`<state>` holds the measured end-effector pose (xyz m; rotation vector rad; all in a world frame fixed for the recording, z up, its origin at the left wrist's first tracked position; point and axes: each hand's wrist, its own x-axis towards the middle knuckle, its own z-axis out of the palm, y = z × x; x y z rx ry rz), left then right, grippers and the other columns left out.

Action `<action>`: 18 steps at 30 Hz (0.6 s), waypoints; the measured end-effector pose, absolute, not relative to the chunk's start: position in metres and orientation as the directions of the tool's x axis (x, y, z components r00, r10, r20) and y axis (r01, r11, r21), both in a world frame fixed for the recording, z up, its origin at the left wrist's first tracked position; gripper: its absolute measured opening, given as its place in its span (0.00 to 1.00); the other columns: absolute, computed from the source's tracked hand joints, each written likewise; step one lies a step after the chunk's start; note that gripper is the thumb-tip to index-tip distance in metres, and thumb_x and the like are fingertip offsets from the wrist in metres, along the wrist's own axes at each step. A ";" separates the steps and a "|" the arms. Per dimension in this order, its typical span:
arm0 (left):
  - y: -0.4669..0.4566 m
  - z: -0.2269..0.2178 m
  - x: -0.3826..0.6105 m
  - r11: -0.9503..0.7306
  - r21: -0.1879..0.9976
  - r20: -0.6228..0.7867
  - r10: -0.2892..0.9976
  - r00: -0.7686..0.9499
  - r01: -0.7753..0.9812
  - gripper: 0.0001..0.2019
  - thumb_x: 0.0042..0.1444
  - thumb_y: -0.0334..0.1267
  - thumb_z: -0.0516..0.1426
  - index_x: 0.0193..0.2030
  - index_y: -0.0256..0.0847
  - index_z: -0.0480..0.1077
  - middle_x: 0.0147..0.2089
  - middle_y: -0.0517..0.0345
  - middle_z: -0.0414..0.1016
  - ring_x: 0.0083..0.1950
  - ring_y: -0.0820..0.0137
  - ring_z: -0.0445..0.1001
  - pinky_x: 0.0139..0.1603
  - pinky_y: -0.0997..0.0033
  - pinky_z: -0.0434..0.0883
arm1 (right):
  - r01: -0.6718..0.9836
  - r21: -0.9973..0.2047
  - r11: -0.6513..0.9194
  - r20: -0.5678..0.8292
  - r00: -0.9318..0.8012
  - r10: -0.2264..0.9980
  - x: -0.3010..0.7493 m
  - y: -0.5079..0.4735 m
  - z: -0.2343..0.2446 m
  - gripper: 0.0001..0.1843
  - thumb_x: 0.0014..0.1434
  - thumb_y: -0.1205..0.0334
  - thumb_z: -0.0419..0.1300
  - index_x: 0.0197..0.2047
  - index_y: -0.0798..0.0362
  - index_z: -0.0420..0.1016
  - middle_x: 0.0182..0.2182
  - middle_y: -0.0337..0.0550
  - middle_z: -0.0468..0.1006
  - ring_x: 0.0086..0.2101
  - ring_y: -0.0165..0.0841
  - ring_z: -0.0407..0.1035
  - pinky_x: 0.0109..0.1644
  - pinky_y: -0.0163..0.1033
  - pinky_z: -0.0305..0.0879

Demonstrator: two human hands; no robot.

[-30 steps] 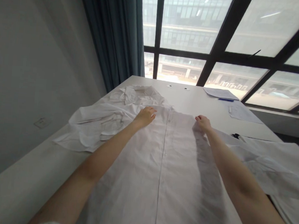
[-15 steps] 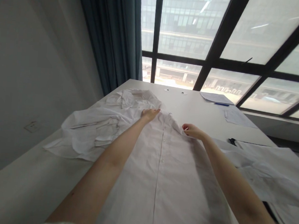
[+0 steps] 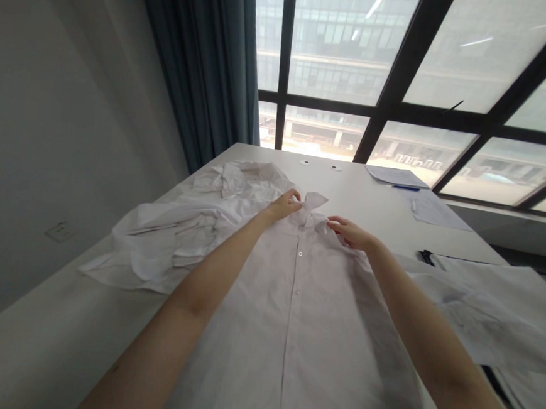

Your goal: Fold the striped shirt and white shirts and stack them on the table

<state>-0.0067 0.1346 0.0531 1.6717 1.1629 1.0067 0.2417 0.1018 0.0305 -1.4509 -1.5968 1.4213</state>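
A white button-up shirt [image 3: 301,320] lies flat on the white table [image 3: 29,349], buttons up, its collar [image 3: 315,203] at the far end. My left hand [image 3: 286,204] is closed in a pinch on the collar's left side. On the right side of the collar my right hand [image 3: 350,231] rests with its fingers curled on the cloth. Both forearms stretch out over the shirt's body.
A crumpled pile of white shirts [image 3: 181,229] lies to the left. Another white garment [image 3: 496,304] lies at the right, a dark object [image 3: 424,257] showing at its edge. Papers [image 3: 393,175] and a blue pen [image 3: 405,188] lie near the window. Wall and curtain close the left side.
Both hands moved inward from the shirt's shoulders to the collar. The collar now stands lifted between them. The view shifted slightly.
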 end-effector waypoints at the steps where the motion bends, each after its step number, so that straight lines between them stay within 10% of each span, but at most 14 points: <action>1: 0.133 0.056 -0.006 -0.210 0.943 0.138 0.953 0.271 0.257 0.13 0.49 0.33 0.59 0.43 0.41 0.67 0.28 0.67 0.72 0.28 0.74 0.71 0.34 0.75 0.68 | 0.319 -0.937 -0.144 -0.237 -0.274 0.932 0.240 0.102 0.031 0.22 0.54 0.44 0.64 0.46 0.49 0.75 0.28 0.40 0.78 0.28 0.32 0.72 0.28 0.34 0.69; 8: 0.123 0.077 -0.010 -0.322 0.946 0.307 0.874 0.376 -0.023 0.24 0.46 0.32 0.63 0.51 0.40 0.66 0.39 0.58 0.76 0.38 0.70 0.75 0.41 0.71 0.71 | 0.113 -0.985 -0.132 -0.161 -0.307 0.938 0.228 0.101 0.040 0.24 0.57 0.41 0.58 0.47 0.51 0.74 0.31 0.45 0.80 0.32 0.39 0.75 0.37 0.44 0.73; 14: 0.114 0.083 -0.023 -0.500 0.844 0.501 0.864 0.044 0.194 0.18 0.46 0.28 0.62 0.46 0.37 0.75 0.40 0.58 0.77 0.41 0.70 0.72 0.47 0.71 0.67 | -0.095 -0.975 0.201 0.212 -0.120 0.970 0.219 0.099 0.052 0.49 0.41 0.61 0.71 0.65 0.41 0.58 0.33 0.32 0.79 0.32 0.32 0.72 0.36 0.36 0.70; 18: 0.105 0.073 -0.022 -0.483 0.837 0.514 0.855 -0.067 0.257 0.09 0.48 0.32 0.63 0.38 0.38 0.77 0.36 0.60 0.76 0.39 0.71 0.71 0.43 0.73 0.66 | -0.098 -0.965 0.243 0.250 -0.066 0.966 0.207 0.088 0.053 0.47 0.44 0.58 0.71 0.66 0.44 0.58 0.34 0.35 0.79 0.32 0.33 0.72 0.35 0.38 0.70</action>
